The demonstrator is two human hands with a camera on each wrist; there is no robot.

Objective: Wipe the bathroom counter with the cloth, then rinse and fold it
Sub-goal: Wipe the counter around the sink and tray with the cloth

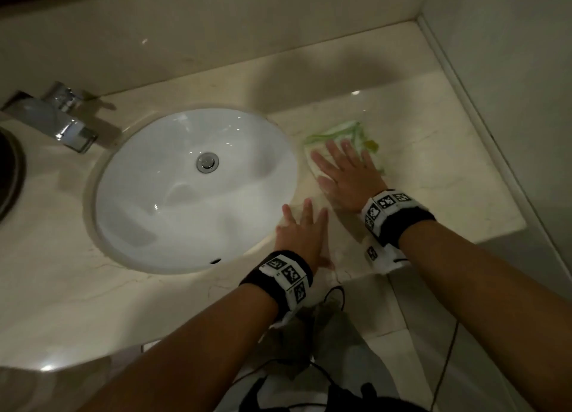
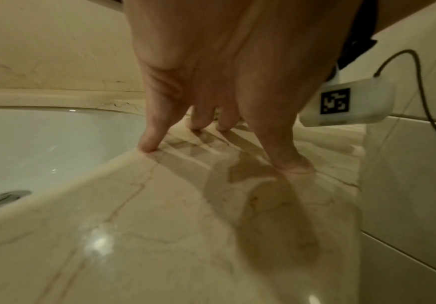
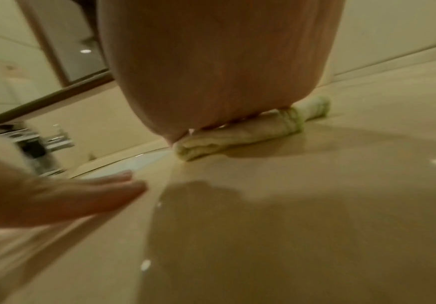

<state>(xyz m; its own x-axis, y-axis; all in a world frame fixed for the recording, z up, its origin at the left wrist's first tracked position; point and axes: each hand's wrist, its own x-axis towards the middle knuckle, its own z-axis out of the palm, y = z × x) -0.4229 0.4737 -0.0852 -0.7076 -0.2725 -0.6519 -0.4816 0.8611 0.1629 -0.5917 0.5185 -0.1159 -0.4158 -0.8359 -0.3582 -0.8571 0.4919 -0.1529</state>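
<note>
A white cloth with green stripes (image 1: pixel 343 133) lies folded on the beige marble counter (image 1: pixel 433 176), just right of the sink. My right hand (image 1: pixel 343 170) lies flat on top of it with straight, spread fingers, pressing it down. From the right wrist view the cloth (image 3: pixel 237 135) shows as a flattened wad under the palm. My left hand (image 1: pixel 301 229) rests flat on the bare counter beside the sink rim, fingers straight. In the left wrist view its fingertips (image 2: pixel 149 146) touch the stone next to the basin and hold nothing.
An oval white sink (image 1: pixel 192 188) with a metal drain (image 1: pixel 207 162) sits left of the hands. A chrome faucet (image 1: pixel 58 117) stands at the far left. Walls close the counter at the back and right. The counter's front edge lies under my wrists.
</note>
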